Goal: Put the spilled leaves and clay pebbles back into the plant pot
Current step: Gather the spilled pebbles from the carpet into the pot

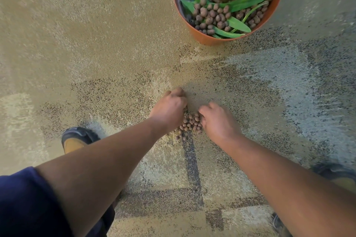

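Both hands are down on the carpeted floor [96, 54], knuckles up, fingers curled under. The left hand [170, 108] and the right hand [217, 121] flank a small heap of clay pebbles [189, 124]; the heap lies directly between the two grips and touches the inner edge of each. A few stray pebbles sit at the heap's near edge, toward the left wrist.

Grip state, left: fingers bent inward against the floor, palm hidden; whether pebbles are enclosed cannot be determined. Grip state, right: fingers likewise curled, fingertips buried in the heap's edge; contents cannot be determined. Both hands are slightly blurred.

The plant pot [277, 15], terracotta in colour, stands upright on the floor well beyond the grips and off to the right-hand side. It holds a plant base, more pebbles of the same kind, and loose green leaves [238, 24] lying across them.

A shoe [77, 138] with a tan upper and dark toe stands on the floor near the left forearm. A dark blue sleeve [23, 202] covers the left upper arm.
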The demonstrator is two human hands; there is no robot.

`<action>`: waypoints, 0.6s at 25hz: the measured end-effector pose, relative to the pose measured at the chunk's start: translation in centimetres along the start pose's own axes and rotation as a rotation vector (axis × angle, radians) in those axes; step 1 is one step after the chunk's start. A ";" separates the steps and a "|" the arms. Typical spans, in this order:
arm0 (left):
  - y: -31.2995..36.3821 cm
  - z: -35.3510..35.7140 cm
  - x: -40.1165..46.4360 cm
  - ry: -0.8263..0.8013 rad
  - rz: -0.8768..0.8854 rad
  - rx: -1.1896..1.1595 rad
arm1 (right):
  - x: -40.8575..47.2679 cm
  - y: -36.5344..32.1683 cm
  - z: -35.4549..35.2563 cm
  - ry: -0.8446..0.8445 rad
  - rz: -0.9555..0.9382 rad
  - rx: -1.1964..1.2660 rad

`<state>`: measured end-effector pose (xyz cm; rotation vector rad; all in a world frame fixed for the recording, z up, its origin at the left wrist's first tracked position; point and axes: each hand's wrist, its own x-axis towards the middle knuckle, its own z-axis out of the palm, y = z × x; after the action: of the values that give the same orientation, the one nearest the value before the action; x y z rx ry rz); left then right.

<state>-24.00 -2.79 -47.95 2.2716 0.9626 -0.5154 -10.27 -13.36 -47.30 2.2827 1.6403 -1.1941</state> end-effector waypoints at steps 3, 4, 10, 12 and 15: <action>-0.3 0.4 -0.4 0.030 -0.038 -0.052 | 0.2 -0.1 0.3 0.035 0.035 0.030; -0.3 0.4 -0.4 0.033 -0.058 -0.069 | 0.3 0.0 0.4 0.043 0.051 0.044; 1.3 -2.0 -0.2 0.123 -0.143 -0.269 | 0.0 0.4 -1.3 0.109 0.193 0.413; 2.8 -4.2 0.1 0.248 -0.144 -0.379 | -0.7 -0.5 -3.7 0.280 0.212 0.649; 5.5 -8.5 0.7 0.501 -0.038 -0.641 | -1.2 -2.1 -9.3 0.622 0.110 0.933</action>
<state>-18.49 0.18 -39.89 1.8089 1.1957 0.3400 -7.15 -8.89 -39.37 3.5484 1.1391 -1.5413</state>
